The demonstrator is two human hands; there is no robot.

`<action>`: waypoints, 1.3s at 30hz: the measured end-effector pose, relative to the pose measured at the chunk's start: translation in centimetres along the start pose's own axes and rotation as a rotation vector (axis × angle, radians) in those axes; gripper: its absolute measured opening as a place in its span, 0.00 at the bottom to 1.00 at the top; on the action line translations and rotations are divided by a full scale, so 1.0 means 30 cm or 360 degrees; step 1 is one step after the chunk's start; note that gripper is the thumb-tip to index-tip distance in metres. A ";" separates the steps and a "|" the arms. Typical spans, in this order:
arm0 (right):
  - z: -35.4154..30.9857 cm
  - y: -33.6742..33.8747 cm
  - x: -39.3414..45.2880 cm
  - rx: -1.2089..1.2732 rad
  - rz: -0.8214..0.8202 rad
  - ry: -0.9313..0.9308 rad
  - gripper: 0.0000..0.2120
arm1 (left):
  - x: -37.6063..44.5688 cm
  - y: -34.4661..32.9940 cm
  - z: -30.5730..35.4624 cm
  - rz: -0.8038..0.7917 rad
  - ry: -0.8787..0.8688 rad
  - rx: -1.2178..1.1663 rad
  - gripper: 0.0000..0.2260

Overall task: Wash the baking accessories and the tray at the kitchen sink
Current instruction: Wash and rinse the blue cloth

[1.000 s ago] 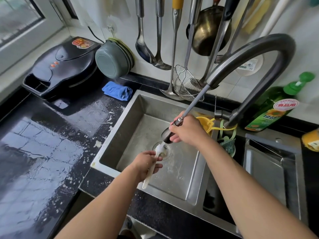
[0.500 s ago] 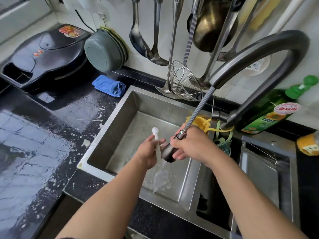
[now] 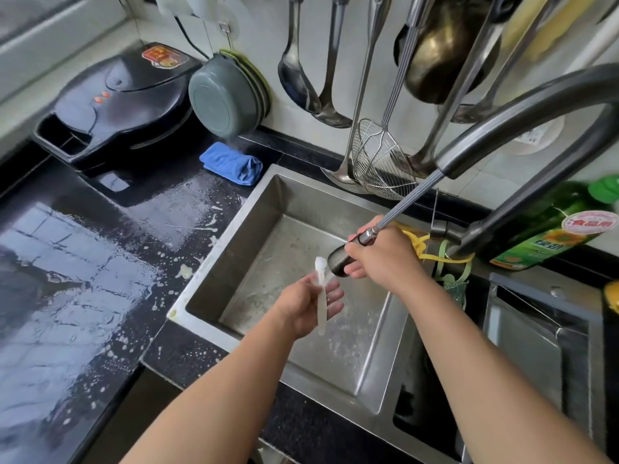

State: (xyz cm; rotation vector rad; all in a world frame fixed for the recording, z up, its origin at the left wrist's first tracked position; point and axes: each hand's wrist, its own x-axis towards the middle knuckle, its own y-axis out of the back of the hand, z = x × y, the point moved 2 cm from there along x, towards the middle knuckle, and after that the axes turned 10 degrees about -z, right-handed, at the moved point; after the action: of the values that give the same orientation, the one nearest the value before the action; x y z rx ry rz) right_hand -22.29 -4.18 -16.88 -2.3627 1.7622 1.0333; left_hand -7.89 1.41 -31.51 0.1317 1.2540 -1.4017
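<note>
Over the steel sink, my left hand holds a small white plastic spoon upright, its bowl at the top. The handle lies across my palm, with the thumb against it and the fingers partly spread. My right hand grips the dark pull-out spray head of the faucet. The nozzle points left and down at the spoon from a few centimetres away. The metal hose runs up to the faucet spout. No tray is in view.
The wet black countertop at left is flecked with foam. A black electric griddle, grey bowls and a blue cloth stand behind it. Ladles and a wire skimmer hang above the sink. A green detergent bottle is at right.
My left hand has turned the spoon from bowl-down near the drain to upright and raised it. My right hand has brought the spray head down close beside it.
</note>
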 end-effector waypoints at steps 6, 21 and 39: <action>-0.018 0.006 0.039 0.0012 0.0137 0.0053 0.09 | -0.011 0.025 -0.021 0.0212 0.0065 0.0479 0.13; -0.035 0.012 -0.100 -0.0055 -0.0354 -0.0243 0.05 | 0.043 -0.004 0.033 0.0155 0.0023 0.0310 0.16; -0.016 0.034 0.036 -0.0118 0.0207 0.0132 0.10 | -0.193 0.011 0.057 0.0549 0.0102 0.1104 0.10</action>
State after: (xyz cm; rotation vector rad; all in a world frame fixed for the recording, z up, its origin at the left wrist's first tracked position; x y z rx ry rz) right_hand -22.77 -5.66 -16.71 -2.3948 1.9638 1.0471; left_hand -4.92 4.02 -26.94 0.8327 0.7008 -1.4737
